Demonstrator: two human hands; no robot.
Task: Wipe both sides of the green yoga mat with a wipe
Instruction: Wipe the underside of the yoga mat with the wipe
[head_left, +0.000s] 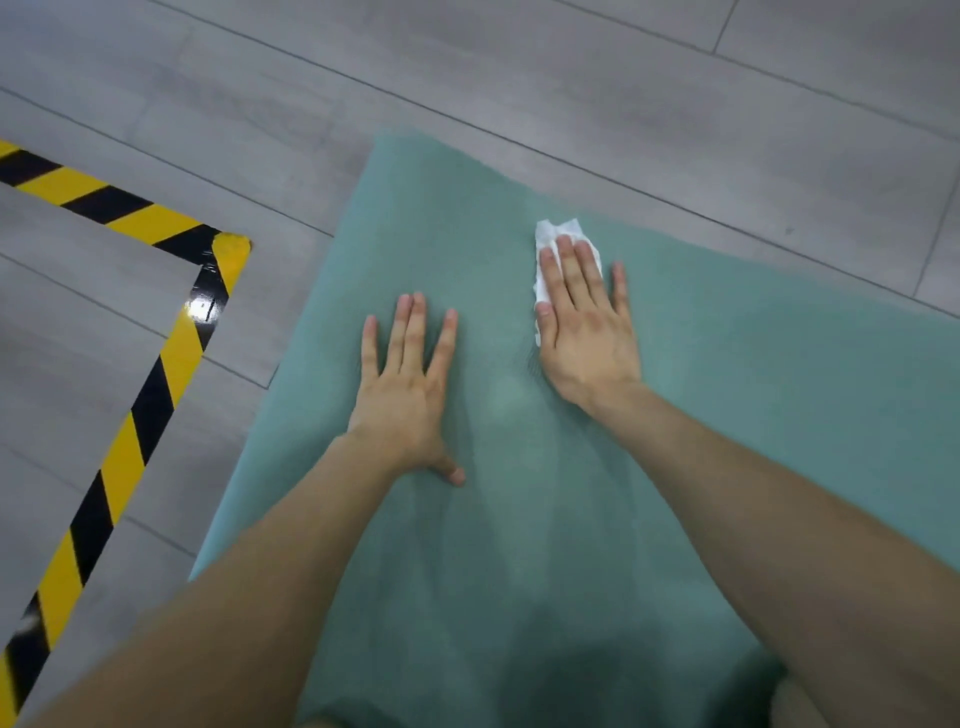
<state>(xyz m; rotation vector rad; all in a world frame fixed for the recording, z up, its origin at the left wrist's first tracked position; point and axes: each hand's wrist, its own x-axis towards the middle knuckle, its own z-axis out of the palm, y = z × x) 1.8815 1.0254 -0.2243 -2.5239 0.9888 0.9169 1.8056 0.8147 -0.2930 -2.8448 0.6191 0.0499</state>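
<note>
On the grey floor (467, 78), green yoga mat (727, 415) lies flat. Right hand (584, 322) presses white wipe (550, 234), fingers straight; left hand (410, 379) flat, bracing. Advise overlapping strokes to the edges.

Green yoga mat (727, 395): teal-green, fine texture, lying flat on grey floor (467, 62), far corner at upper left, near end runs off bottom of view. Wipe (551, 235): white, crumpled, on mat near far edge, mostly under flat right hand (587, 332).
</note>
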